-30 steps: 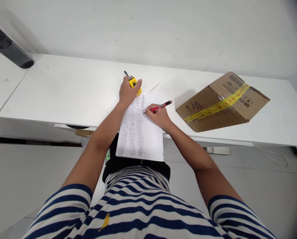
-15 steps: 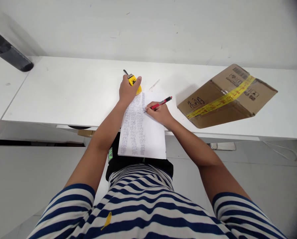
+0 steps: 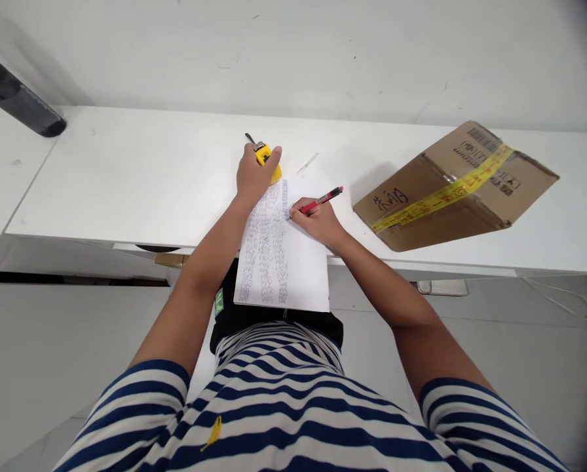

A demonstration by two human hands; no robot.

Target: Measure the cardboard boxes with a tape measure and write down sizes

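My left hand [image 3: 255,174] is closed around a yellow tape measure [image 3: 264,155], at the top edge of a white sheet of paper [image 3: 308,278]. Columns of dense handwriting cover the left part of the sheet, and its near end overhangs the table edge above my lap. A red and black pen [image 3: 323,198] is pinched in my right hand [image 3: 318,223]. Its tip meets the paper beside the third column of writing, and this hand rests on the sheet's right side.
To the right, a brown cardboard box [image 3: 411,226] with yellow tape stands on the white table [image 3: 141,177]. A dark cylinder [image 3: 33,108] is at the far left. The wall [image 3: 293,59] runs behind the table. Below the edge at right is a pale flat object [image 3: 443,288].
The view has shifted slightly, so the box appears a little further right. Both hands keep their holds, and the pen stays at nearly the same spot on the paper.
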